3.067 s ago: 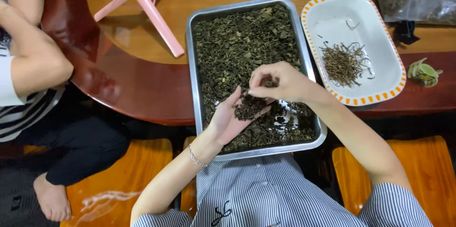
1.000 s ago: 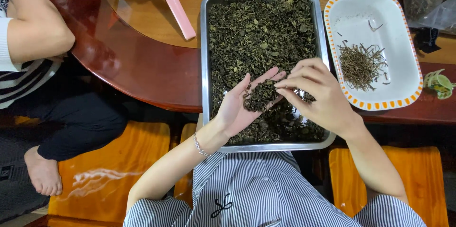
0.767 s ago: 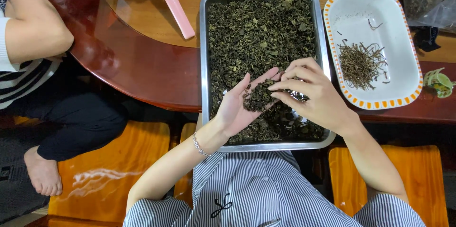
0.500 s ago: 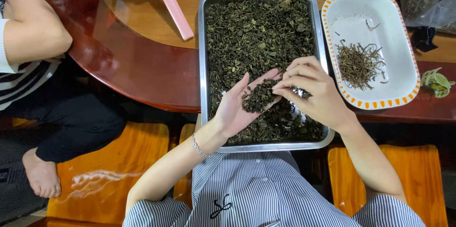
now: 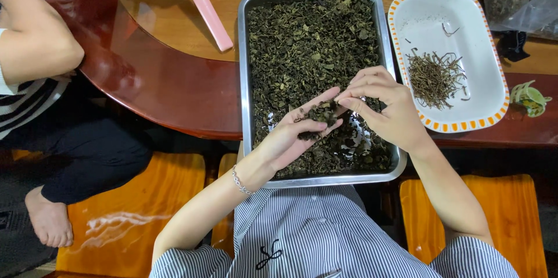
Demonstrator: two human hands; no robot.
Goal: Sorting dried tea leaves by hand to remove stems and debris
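Bright, even indoor light from above; soft glare on the glossy table [image 5: 174,97] and metal tray [image 5: 256,156] rim; faint shadows; sharp focus, edges barely distorted.

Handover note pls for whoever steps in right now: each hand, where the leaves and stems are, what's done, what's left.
Left hand: palm up over the metal tray, cupping a small heap of dried leaves.
Right hand: fingertips pinched at that heap; whether they grip anything cannot be told.
Metal tray: on the wooden table, full of loose dried leaves, bare metal showing at the near end.
White dish with orange-dashed rim: right of the tray, holds a pile of thin stems.
Done: some stems picked out onto the dish.
Left: most of the tray looks unsorted.
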